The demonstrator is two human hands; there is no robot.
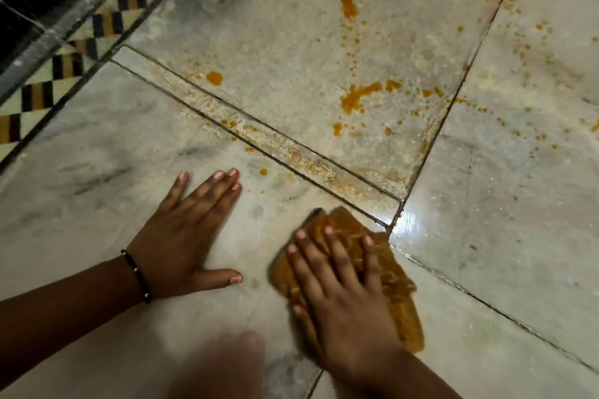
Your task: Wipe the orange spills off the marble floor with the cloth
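Checkered tile border point(69, 52), black beaded bracelet point(137, 275), blurred foot point(220, 366)

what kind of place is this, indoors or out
Probably indoors, a room in a home, seen close to the ground. The marble floor is laid in big polished slabs with dark joints, a checkered tile border runs along its edge, and orange spills look like dropped food.

Cloth point(393, 282) partly hidden under right hand point(340, 298), blurred foot point(223, 366) cut off

The marble floor point(486, 204) bore orange spills point(359, 97), a stained cloth point(393, 288) and a flat left hand point(188, 236).
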